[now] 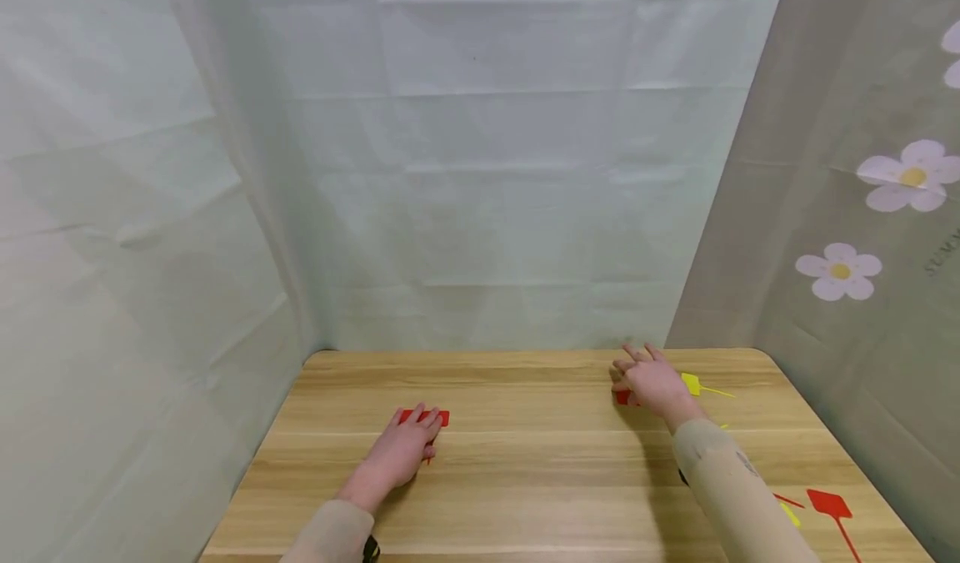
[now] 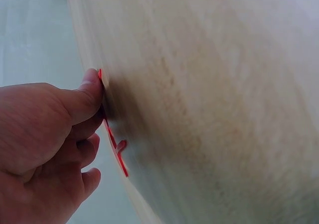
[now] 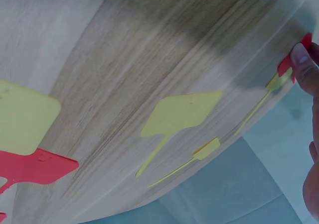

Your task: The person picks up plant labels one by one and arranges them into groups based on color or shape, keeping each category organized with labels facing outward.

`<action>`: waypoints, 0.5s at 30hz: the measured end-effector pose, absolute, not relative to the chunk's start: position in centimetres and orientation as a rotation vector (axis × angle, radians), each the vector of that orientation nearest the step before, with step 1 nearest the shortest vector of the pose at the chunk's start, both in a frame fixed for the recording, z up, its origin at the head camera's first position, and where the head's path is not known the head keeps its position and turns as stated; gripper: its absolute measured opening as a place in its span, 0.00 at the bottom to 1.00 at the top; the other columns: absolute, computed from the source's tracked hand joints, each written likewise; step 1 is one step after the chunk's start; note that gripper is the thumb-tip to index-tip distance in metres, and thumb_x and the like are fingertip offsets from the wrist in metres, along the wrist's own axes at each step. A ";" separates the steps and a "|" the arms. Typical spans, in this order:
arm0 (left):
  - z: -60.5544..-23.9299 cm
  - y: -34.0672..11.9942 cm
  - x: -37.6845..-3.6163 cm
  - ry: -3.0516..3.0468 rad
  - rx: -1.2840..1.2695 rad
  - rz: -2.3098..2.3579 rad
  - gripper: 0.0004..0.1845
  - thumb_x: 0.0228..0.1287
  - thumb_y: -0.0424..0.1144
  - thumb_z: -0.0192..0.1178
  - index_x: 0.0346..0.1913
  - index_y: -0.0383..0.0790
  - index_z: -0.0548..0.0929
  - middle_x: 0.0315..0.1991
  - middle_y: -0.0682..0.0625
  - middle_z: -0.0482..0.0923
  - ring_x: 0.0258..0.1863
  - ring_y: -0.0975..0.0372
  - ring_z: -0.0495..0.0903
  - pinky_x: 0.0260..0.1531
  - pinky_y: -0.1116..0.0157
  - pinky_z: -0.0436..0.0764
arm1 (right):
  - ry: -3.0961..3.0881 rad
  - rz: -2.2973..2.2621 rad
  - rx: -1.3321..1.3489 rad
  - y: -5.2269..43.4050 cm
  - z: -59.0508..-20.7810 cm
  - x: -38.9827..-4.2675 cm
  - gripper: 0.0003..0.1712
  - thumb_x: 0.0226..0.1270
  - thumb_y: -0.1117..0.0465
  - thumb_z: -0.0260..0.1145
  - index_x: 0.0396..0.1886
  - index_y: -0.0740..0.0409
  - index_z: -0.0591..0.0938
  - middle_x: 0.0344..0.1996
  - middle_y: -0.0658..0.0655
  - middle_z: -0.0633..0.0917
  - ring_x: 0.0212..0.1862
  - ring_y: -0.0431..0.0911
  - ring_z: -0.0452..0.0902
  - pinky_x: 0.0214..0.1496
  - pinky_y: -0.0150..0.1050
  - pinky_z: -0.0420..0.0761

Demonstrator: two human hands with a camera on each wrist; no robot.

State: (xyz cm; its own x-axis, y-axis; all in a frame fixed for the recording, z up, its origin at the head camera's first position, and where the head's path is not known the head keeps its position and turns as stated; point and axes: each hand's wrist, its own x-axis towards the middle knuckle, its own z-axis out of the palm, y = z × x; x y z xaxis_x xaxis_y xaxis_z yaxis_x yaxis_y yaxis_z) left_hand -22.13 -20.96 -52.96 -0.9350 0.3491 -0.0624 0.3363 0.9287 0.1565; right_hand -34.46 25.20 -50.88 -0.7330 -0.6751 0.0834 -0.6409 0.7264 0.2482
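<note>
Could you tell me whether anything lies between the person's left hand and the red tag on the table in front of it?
Nothing visible does. The left hand already rests on the red tag, and in the left wrist view the thumb touches its edge directly against the wooden table.

Under my left hand [image 1: 405, 450] lies a red tag [image 1: 424, 417]; by my right hand [image 1: 654, 382], red [image 1: 622, 397] and yellow [image 1: 692, 384] tags. At five o'clock, another red tag [image 1: 828, 503]. Light wood-grain table [image 1: 525, 463], pale green curtain [image 1: 487, 171], flower-patterned cloth [image 1: 840, 267] at three o'clock.
</note>
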 end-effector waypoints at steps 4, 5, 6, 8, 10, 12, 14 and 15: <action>-53.0 -21.0 -22.2 3.001 0.539 0.215 0.28 0.74 0.39 0.68 0.72 0.32 0.79 0.75 0.40 0.74 0.78 0.43 0.66 0.77 0.38 0.58 | -2.748 -0.306 1.059 25.3 -51.0 -34.3 0.20 0.46 0.62 0.87 0.44 0.46 0.97 0.61 0.58 0.88 0.75 0.67 0.70 0.73 0.71 0.66; -53.0 -21.0 -22.2 3.000 0.538 0.218 0.28 0.74 0.39 0.68 0.72 0.32 0.79 0.75 0.39 0.74 0.79 0.43 0.66 0.77 0.37 0.58 | -2.751 -0.303 1.055 25.3 -51.0 -34.3 0.20 0.46 0.62 0.87 0.44 0.47 0.97 0.61 0.58 0.88 0.75 0.67 0.69 0.74 0.71 0.66; -52.9 -21.0 -22.2 2.997 0.535 0.226 0.29 0.74 0.39 0.68 0.73 0.32 0.79 0.75 0.39 0.74 0.79 0.42 0.65 0.78 0.37 0.58 | -2.746 -0.308 1.053 25.2 -51.0 -34.3 0.20 0.47 0.62 0.87 0.43 0.46 0.97 0.61 0.58 0.88 0.75 0.67 0.70 0.74 0.71 0.66; -52.8 -21.0 -22.1 2.992 0.526 0.233 0.29 0.74 0.38 0.68 0.73 0.31 0.78 0.75 0.39 0.74 0.79 0.42 0.65 0.78 0.37 0.57 | -2.744 -0.315 1.046 25.2 -51.1 -34.3 0.20 0.47 0.62 0.87 0.43 0.46 0.97 0.61 0.58 0.88 0.75 0.66 0.70 0.74 0.71 0.66; -52.7 -20.9 -22.1 2.989 0.525 0.232 0.29 0.74 0.38 0.68 0.73 0.31 0.78 0.75 0.39 0.73 0.79 0.42 0.64 0.78 0.37 0.57 | -2.744 -0.331 1.040 25.2 -51.1 -34.3 0.19 0.48 0.61 0.87 0.43 0.46 0.97 0.61 0.57 0.88 0.76 0.66 0.70 0.75 0.70 0.66; -52.6 -20.9 -22.1 2.990 0.526 0.232 0.29 0.73 0.39 0.69 0.73 0.31 0.79 0.75 0.39 0.74 0.79 0.42 0.65 0.78 0.37 0.57 | -2.741 -0.352 1.036 25.2 -51.2 -34.4 0.19 0.48 0.60 0.87 0.43 0.46 0.97 0.61 0.57 0.88 0.76 0.66 0.70 0.75 0.71 0.66; -52.7 -20.9 -22.1 2.987 0.520 0.229 0.30 0.73 0.39 0.69 0.73 0.32 0.78 0.75 0.39 0.73 0.79 0.42 0.64 0.78 0.37 0.57 | -2.746 -0.360 1.030 25.2 -51.2 -34.4 0.19 0.48 0.60 0.87 0.43 0.45 0.97 0.61 0.56 0.88 0.76 0.65 0.69 0.75 0.71 0.65; -52.7 -20.9 -22.1 2.986 0.517 0.228 0.30 0.73 0.40 0.69 0.73 0.32 0.78 0.76 0.40 0.73 0.79 0.43 0.64 0.78 0.37 0.57 | -2.748 -0.361 1.027 25.2 -51.2 -34.5 0.19 0.48 0.60 0.87 0.43 0.45 0.97 0.61 0.56 0.88 0.76 0.66 0.69 0.75 0.71 0.65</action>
